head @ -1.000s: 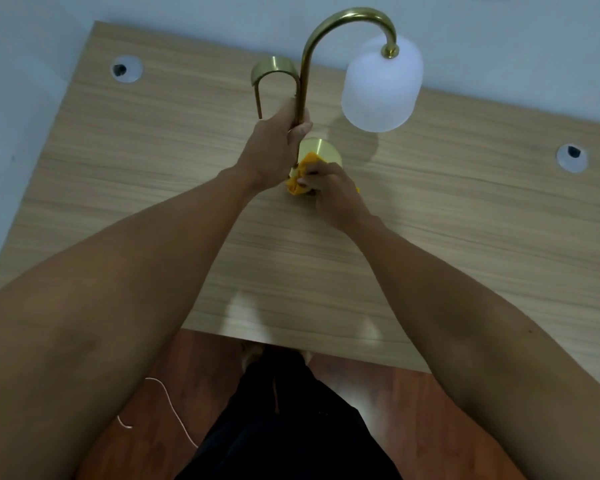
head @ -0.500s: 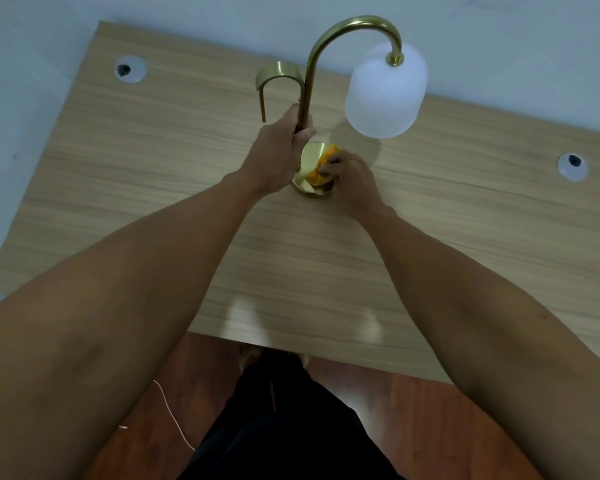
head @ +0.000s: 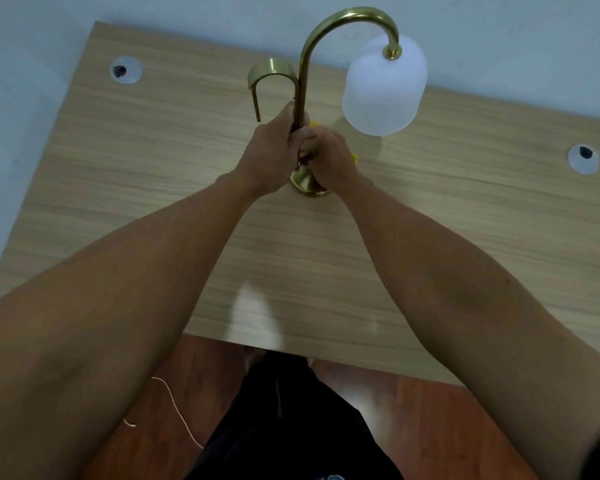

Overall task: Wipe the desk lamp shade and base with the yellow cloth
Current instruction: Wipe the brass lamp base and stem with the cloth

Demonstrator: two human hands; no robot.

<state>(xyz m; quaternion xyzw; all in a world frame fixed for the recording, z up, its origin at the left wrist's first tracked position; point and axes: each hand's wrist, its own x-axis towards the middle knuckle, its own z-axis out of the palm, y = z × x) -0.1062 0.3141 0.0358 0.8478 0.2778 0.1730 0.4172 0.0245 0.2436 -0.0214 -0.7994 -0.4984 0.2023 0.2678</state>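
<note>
- Left hand (head: 271,157): fingers wrapped closed around the brass stem (head: 303,77) of the desk lamp, low on the upright section; firm contact observed.
- Right hand (head: 328,161): closed around the same stem just below and beside the left hand, the two hands touching. Yellow cloth (head: 315,124) is bunched inside this grip; only small yellow edges show, one above the knuckles and one at the far side of the hand by the wrist.
- Lamp base (head: 307,188): round brass foot, standing flat on the desk, its near rim visible below the two hands; the rest is hidden by them.
- Stem rises from the hands, arches over to the right and ends in a brass fitting on top of the lamp shade (head: 383,88).
- Shade: frosted white, dome-shaped, hanging open end down, clear of the desk surface and to the right of both hands; neither hand touches it.
- Second brass hook (head: 272,69): a shorter flat arch branching left from the stem, untouched.
- Desk (head: 153,168): light wood-grain top set against a pale wall, with a round cable grommet (head: 127,70) at far left and a second grommet (head: 583,158) at far right.
- Below the near desk edge: reddish wood floor (head: 413,427) and a thin white cord (head: 174,403) lying on it.
</note>
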